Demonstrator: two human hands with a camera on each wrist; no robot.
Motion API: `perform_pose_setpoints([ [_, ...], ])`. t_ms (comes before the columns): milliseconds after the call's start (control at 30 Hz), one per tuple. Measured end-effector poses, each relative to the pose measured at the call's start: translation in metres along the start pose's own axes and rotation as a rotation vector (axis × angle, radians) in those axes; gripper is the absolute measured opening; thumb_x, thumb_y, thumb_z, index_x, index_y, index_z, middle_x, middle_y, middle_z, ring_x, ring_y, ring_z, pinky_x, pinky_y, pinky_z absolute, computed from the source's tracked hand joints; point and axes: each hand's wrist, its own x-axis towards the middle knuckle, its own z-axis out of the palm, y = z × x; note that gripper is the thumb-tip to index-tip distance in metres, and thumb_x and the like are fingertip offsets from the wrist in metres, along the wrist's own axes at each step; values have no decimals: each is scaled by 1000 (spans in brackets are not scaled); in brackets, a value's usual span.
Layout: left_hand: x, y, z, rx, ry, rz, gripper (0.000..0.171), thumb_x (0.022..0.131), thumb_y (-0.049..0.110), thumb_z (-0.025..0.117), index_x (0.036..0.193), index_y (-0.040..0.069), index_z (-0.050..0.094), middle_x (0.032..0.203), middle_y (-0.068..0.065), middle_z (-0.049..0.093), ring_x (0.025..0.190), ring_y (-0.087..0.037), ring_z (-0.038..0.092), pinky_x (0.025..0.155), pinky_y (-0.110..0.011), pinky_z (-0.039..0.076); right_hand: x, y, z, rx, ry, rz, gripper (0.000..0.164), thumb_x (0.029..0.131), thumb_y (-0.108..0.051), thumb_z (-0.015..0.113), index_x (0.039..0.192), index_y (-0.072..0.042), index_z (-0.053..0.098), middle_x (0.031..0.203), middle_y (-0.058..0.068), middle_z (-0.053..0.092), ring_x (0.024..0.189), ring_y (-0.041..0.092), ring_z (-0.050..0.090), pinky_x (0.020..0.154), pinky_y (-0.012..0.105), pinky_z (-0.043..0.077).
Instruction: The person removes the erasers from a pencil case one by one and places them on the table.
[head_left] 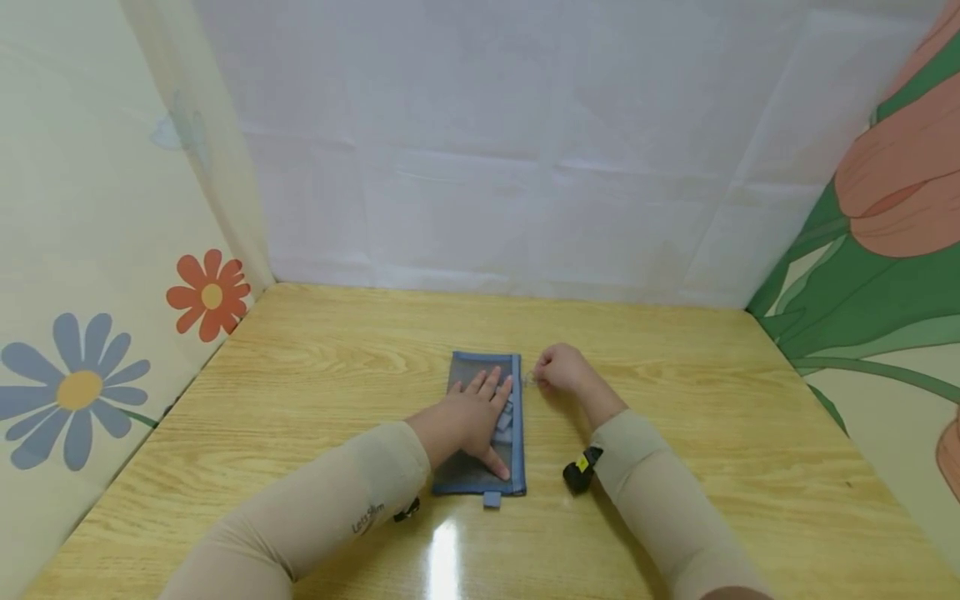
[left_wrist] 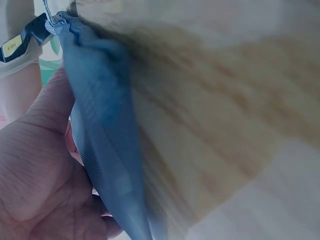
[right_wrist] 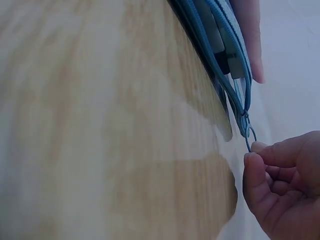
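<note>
At two o'clock of the pouch [head_left: 517,429], right hand [head_left: 564,369] pinches zip cord [right_wrist: 247,141], spread left hand [head_left: 472,417] braces: apparent zipping step next requires pull.

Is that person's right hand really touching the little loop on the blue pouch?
Touching. The right wrist view shows the right hand pinching the loop between thumb and finger, at the pouch's end.

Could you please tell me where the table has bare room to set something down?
The table looks bare between the left sleeve and flowered wall, between the pouch and white backdrop, and between the right hand and tulip wall. It is crowded around the pouch, where the left hand rests on it and the right hand pinches its cord.
</note>
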Motion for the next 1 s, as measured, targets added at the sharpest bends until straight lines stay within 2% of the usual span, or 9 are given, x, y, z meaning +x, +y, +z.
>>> perform_pose_setpoints([
  [233,1,-1,0,-7,-4,-3,137,46,83,58,147,16,-5,151,-12,-11,138,-33,-2,107,-55,15,10,0,2,-11,16,50,11,88,-10,59,80,-3,64,70,4,62,65,16,56,58,24,45],
  [400,5,-2,2,-12,-14,0,138,44,84,57,147,17,-7,151,-12,-12,138,-33,-2,107,-56,14,14,-2,1,-32,51,47,12,86,-10,60,77,-3,63,66,4,61,63,15,55,58,23,42],
  [733,2,-2,1,-18,-13,6,137,46,82,59,147,16,-6,151,-12,-12,138,-33,-2,107,-56,15,22,-2,3,19,85,74,10,84,-6,60,75,-2,61,64,3,60,59,14,56,56,22,44],
  [1000,2,-1,2,-8,2,3,138,45,83,58,147,16,-6,152,-12,-11,138,-33,-1,107,-55,16,27,-4,2,-20,96,90,11,86,-10,60,76,-5,61,64,4,60,60,16,54,55,23,42],
])
